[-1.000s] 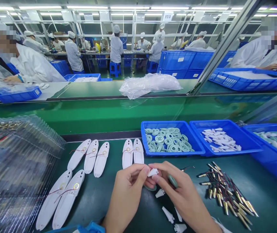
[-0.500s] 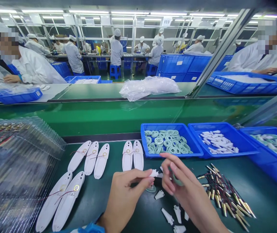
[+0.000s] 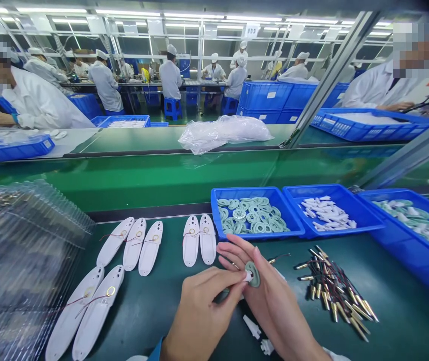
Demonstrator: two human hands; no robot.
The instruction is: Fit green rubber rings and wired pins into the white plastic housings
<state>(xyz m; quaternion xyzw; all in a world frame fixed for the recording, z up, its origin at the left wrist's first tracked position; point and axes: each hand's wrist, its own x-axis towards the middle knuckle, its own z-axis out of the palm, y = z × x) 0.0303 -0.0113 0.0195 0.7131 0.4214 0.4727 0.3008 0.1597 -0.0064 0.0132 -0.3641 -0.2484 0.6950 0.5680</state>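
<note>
My left hand [image 3: 209, 303] pinches a small white plastic piece [image 3: 248, 276] between thumb and fingertips. It touches a pale green ring [image 3: 253, 275], which my right hand [image 3: 265, 296] holds against its palm and fingers. A metallic glint shows between the right fingers, but its source is hidden. Beyond that hand, a thin metal-tipped lead [image 3: 279, 257] sticks out; whether it is held or lying on the table I cannot tell. Below the hands lie loose white tapered clips [image 3: 251, 327], partly covered by my right forearm.
Long white shells [image 3: 97, 313] with thin wires lie left, beside stacked clear trays [image 3: 30, 271]. Blue bins hold green rings [image 3: 252, 213], white clips [image 3: 327, 213] and mixed parts [image 3: 413, 215]. Brass-tipped wired pins [image 3: 335, 286] are piled right. A plastic bag [image 3: 224, 133] lies on the ledge; co-workers sit beyond.
My hands have come together, bringing the white piece against the green ring. The right hand has turned its palm more into view. The whole view has shifted slightly.
</note>
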